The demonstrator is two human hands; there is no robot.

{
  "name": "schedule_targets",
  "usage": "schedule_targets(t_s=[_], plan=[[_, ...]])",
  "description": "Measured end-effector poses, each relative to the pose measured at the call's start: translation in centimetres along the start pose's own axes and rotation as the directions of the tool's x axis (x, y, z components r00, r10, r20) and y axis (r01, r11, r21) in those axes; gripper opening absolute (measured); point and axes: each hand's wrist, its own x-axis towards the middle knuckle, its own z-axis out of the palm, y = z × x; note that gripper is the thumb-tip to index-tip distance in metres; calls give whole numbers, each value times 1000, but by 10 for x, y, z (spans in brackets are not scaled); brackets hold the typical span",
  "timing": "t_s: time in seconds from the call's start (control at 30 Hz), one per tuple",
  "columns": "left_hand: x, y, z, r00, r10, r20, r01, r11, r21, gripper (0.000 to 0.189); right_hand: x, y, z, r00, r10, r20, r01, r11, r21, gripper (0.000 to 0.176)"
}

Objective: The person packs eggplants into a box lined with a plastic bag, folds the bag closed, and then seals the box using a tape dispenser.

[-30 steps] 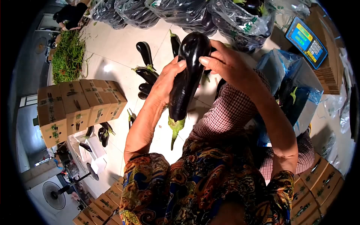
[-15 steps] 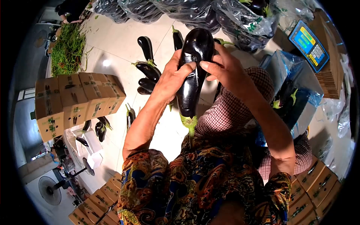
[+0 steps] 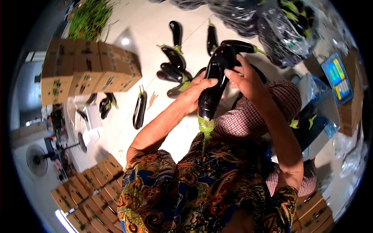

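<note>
A large, glossy dark eggplant (image 3: 213, 95) is held up in front of my body, its green stem end toward me. My left hand (image 3: 194, 92) grips it from the left, the thumb lying across its skin. On the other side, my right hand (image 3: 246, 78) has its thumb and fingers against the eggplant's upper right; some of these fingers are partly hidden. Just beyond lies another eggplant (image 3: 239, 46) with its stem pointing right. Several more, including a slim eggplant (image 3: 211, 39) and a cluster with an eggplant (image 3: 171, 72), rest on the pale floor left of my hands.
Black plastic bags (image 3: 274, 37) of eggplants line the far side. At right are a blue-lined box (image 3: 324, 120) with eggplants and a blue scale display (image 3: 337, 79). Cartons (image 3: 87, 72) stand at left, near green peppers (image 3: 90, 19) and a fan (image 3: 37, 160).
My view has turned, so the surroundings appear shifted. The held eggplant has come slightly lower and tilted, and my right thumb has moved away from my left thumb to the eggplant's right edge.
</note>
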Motion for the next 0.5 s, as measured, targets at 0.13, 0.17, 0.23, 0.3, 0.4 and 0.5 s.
schedule_targets(t_s=[0.13, 0.17, 0.23, 0.3, 0.4, 0.5], plan=[[-49, -52, -82, 940, -319, -117, 235, 858, -457, 46, -10, -6, 13, 949, -212, 232, 273, 921, -278, 42], [-72, -64, -93, 905, -330, -267, 181, 869, -460, 45, -11, -13, 13, 934, -119, 336, 205, 950, -236, 38], [-119, -94, -128, 875, -338, -345, 198, 902, -383, 48, -16, -16, 17, 888, -100, 448, 234, 938, -256, 33], [-166, -133, -176, 741, -439, -509, 220, 874, -434, 48, -18, -3, 17, 850, -134, 509, 304, 915, -267, 38], [-237, -156, -297, 669, -196, -717, 33, 971, -235, 37, -19, -4, 19, 831, -52, 554, 307, 873, -379, 39], [-307, -88, -447, 386, 346, -855, -404, 897, 181, 25, -17, 6, 17, 789, -188, 585, 468, 801, -373, 37]])
